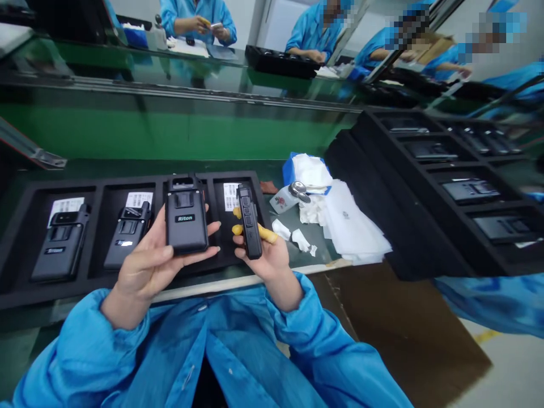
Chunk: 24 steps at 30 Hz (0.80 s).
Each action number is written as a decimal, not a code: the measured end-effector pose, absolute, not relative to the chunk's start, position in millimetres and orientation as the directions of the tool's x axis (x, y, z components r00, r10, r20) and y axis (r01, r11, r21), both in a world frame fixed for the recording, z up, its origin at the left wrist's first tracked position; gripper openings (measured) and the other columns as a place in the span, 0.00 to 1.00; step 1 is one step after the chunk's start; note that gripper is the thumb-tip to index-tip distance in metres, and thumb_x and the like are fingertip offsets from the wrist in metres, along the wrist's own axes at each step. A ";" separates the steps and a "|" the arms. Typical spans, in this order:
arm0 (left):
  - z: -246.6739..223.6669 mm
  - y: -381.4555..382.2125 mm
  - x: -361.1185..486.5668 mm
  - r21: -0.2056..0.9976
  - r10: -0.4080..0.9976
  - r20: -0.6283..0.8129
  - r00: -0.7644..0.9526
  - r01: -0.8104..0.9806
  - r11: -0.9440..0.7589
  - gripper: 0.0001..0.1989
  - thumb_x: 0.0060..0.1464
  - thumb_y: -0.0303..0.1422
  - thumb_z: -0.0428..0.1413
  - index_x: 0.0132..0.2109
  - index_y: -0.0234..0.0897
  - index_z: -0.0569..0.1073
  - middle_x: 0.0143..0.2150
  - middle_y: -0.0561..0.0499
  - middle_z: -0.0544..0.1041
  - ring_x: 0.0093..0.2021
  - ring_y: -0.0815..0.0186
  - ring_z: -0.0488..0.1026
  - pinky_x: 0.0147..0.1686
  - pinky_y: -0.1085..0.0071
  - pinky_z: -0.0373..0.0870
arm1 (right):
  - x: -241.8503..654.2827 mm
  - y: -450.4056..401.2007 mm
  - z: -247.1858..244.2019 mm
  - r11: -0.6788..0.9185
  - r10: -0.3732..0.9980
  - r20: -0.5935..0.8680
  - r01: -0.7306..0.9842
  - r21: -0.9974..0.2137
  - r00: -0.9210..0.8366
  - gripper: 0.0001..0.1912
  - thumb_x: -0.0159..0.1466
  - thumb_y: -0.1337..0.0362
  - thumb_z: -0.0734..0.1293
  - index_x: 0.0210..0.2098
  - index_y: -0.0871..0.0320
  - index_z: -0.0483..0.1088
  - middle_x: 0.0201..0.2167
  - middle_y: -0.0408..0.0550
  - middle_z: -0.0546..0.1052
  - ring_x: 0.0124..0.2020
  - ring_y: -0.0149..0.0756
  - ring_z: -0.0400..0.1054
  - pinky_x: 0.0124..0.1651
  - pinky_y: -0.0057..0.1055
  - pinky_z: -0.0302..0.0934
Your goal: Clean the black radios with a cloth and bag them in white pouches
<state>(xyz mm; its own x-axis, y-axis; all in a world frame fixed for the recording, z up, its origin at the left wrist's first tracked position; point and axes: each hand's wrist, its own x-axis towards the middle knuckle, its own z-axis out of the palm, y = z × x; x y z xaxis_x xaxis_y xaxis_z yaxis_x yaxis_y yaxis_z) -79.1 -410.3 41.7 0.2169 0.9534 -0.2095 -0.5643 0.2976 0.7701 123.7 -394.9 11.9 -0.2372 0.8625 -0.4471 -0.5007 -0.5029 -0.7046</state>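
My left hand point(147, 258) is closed around a black handheld device point(186, 218) with a "Riton" label, its flat clip side facing me. In my right hand point(272, 255) is a second black device point(249, 222), turned edge-on so its side buttons show. Yellow finger cots point(267, 234) cover some right fingertips. Both devices are held above a black foam tray point(96, 226). Two similar devices lie in its left compartments, one at the far left point(62, 243) and another point(127, 238) beside my left hand. White labels point(230, 196) show in the compartments.
Right of the tray stand a blue tissue box point(289, 170), a white bottle point(284, 200) with a metal top, torn paper bits point(300, 239) and stacked white sheets point(355, 226). Stacked black trays point(382, 192) hold more devices further right. Several co-workers in blue sit across the green partition point(178, 127).
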 end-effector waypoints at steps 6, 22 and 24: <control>31.1 -409.0 -73.1 0.879 0.976 -0.132 0.175 -0.434 0.197 0.55 0.30 0.31 0.74 0.64 0.62 0.59 0.62 0.48 0.68 0.50 0.52 0.76 0.44 0.56 0.78 | 126.8 -395.8 9.2 -0.483 0.875 -0.434 -0.471 -0.738 -0.217 0.12 0.60 0.57 0.56 0.40 0.53 0.64 0.38 0.49 0.77 0.31 0.34 0.68 0.32 0.33 0.62; 49.8 -365.8 -75.9 0.827 0.973 -0.206 0.104 -0.513 0.230 0.37 0.38 0.23 0.63 0.58 0.45 0.65 0.41 0.50 0.78 0.42 0.58 0.77 0.44 0.53 0.75 | 144.0 -337.2 17.4 -0.086 0.988 -0.082 -0.029 -0.996 -0.128 0.23 0.60 0.55 0.62 0.54 0.49 0.62 0.52 0.48 0.75 0.48 0.39 0.72 0.46 0.44 0.69; 44.5 -347.9 -74.3 0.825 0.973 -0.216 0.077 -0.519 0.224 0.33 0.36 0.21 0.62 0.53 0.44 0.68 0.41 0.51 0.78 0.39 0.60 0.77 0.42 0.53 0.75 | 138.0 -316.7 14.4 0.014 0.993 -0.003 0.144 -0.989 -0.118 0.24 0.61 0.56 0.59 0.57 0.53 0.60 0.49 0.50 0.76 0.45 0.38 0.73 0.46 0.43 0.70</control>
<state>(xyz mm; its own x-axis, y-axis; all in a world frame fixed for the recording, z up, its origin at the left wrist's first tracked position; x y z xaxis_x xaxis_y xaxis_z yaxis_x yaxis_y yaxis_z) -74.3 -347.9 44.5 0.0766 0.9735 -0.2157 -0.5192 0.2236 0.8249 138.0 -316.7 14.4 -0.1180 0.9930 -0.0035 0.1443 0.0137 -0.9894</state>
